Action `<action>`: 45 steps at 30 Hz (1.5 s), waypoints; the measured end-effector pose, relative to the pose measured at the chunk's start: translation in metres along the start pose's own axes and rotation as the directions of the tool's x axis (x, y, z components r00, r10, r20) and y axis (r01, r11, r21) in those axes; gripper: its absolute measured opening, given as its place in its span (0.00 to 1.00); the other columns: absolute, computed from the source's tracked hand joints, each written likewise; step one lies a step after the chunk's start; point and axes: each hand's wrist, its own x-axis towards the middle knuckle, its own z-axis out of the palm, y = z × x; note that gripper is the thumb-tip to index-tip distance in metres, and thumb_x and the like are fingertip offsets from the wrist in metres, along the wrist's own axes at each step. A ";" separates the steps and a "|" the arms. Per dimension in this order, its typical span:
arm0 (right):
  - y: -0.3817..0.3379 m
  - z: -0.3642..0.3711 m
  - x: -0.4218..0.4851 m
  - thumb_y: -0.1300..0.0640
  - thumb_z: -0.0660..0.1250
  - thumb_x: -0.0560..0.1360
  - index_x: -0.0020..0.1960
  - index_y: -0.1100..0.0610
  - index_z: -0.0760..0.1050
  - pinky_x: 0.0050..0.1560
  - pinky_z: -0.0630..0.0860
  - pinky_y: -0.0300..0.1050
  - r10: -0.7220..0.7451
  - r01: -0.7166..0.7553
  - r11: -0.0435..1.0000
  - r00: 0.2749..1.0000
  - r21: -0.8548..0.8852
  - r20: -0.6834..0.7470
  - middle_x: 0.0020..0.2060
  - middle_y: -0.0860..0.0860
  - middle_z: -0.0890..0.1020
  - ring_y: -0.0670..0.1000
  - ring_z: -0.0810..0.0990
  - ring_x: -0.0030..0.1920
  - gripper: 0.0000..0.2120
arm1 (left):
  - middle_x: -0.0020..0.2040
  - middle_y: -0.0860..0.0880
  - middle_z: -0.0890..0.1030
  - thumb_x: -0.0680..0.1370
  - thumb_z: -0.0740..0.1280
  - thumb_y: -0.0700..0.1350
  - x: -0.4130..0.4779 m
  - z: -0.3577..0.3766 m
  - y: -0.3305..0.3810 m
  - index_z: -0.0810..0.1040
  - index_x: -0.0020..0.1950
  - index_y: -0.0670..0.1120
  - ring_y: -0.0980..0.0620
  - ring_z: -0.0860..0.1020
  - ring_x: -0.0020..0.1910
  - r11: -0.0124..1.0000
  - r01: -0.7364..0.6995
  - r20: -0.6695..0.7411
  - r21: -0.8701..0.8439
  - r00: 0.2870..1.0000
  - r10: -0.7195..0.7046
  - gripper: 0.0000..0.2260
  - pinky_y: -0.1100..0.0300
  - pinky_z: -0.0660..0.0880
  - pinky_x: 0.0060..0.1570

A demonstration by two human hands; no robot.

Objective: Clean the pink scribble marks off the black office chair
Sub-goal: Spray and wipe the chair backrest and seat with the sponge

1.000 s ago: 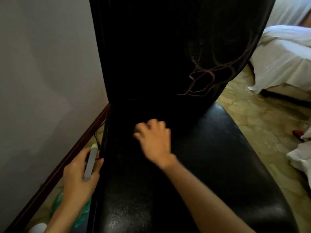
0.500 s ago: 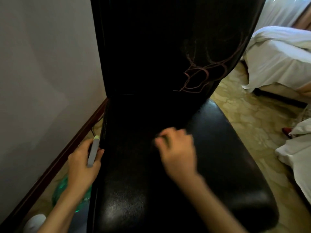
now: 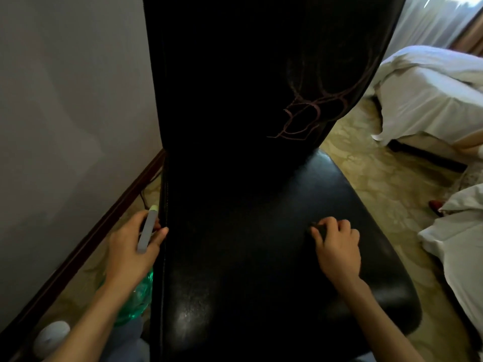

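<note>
Left hand (image 3: 130,248) grips grey stick (image 3: 147,229); right hand (image 3: 337,248) curls round dark item (image 3: 319,230) on seat (image 3: 248,270). Scribbles (image 3: 300,118) untouched: next, reach backrest (image 3: 222,87).

We look down on a black, glossy, leather-look office chair (image 3: 261,270). Low on the right side of its tall backrest we see looping pink scribble marks (image 3: 303,116). Our left hand (image 3: 128,249) is at the seat's left edge, thumb on the seam, and grips a slim grey stick with a pale green tip (image 3: 146,231), tip pointing away from us. Our right hand (image 3: 337,246) rests on the seat toward its right side, fingers curled around a small dark object (image 3: 318,231) too dim to make out. A green translucent plastic bottle (image 3: 138,296) lies under the left forearm, and white rumpled bedding (image 3: 431,95) lies at the right
</note>
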 end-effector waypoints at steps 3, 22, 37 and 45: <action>-0.056 0.003 -0.006 0.51 0.63 0.78 0.55 0.57 0.74 0.40 0.65 0.42 -0.170 0.206 0.947 0.972 0.248 -0.160 0.47 0.53 0.72 0.55 0.72 0.46 0.11 | 0.39 0.48 0.78 0.73 0.71 0.37 0.004 0.003 0.005 0.78 0.53 0.41 0.54 0.77 0.36 1.000 0.012 -0.037 0.005 0.999 -0.012 0.10 0.70 0.71 0.32; -0.033 0.042 0.095 0.41 0.56 0.77 0.58 0.49 0.73 0.54 0.69 0.58 0.004 -0.021 0.981 0.996 -0.193 -0.089 0.57 0.57 0.72 0.61 0.70 0.56 0.17 | 0.43 0.43 0.79 0.73 0.70 0.35 0.025 0.013 0.012 0.77 0.56 0.40 0.47 0.76 0.37 0.982 0.182 -0.021 0.052 0.983 -0.181 0.12 0.55 0.69 0.35; -0.255 0.086 0.056 0.46 0.59 0.79 0.60 0.54 0.71 0.53 0.66 0.53 -0.562 0.558 0.820 0.827 0.126 -0.005 0.56 0.56 0.70 0.59 0.67 0.55 0.15 | 0.51 0.40 0.79 0.73 0.70 0.33 0.042 0.021 0.009 0.75 0.62 0.37 0.40 0.77 0.50 0.964 0.266 -0.020 -0.010 0.964 -0.266 0.18 0.50 0.72 0.53; -0.166 0.089 0.150 0.41 0.57 0.78 0.62 0.47 0.70 0.55 0.66 0.54 -0.407 0.409 0.908 0.912 -0.085 0.048 0.62 0.53 0.69 0.58 0.66 0.60 0.17 | 0.44 0.46 0.79 0.70 0.71 0.31 0.039 0.018 0.003 0.77 0.58 0.41 0.47 0.78 0.44 0.973 0.228 -0.023 -0.046 0.973 -0.229 0.18 0.67 0.73 0.38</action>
